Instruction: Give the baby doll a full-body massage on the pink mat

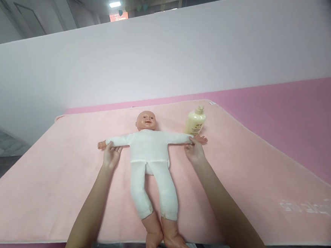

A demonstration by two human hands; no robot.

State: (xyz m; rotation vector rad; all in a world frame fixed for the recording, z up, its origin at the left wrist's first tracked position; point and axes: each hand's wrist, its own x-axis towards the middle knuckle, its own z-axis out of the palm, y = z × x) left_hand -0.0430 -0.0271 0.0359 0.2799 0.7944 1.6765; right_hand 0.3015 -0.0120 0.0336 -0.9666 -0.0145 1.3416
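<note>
A baby doll (148, 149) with a white cloth body lies on its back, its arms stretched out to both sides. My left hand (111, 155) grips the doll's arm on the left near the wrist, thumb on top and fingers beneath. On the other side, my right hand (195, 150) pinches the opposite arm close to its wrist. Just behind that arm a pale yellow pump bottle (196, 121) stands, tilted in view. The doll's feet reach past the near edge of the pink towel (58, 176) under it.
Pink padding (296, 130) shows to the right of the towel. A white partition (161, 60) rises behind the table. Grey floor (4, 171) is visible at the left.
</note>
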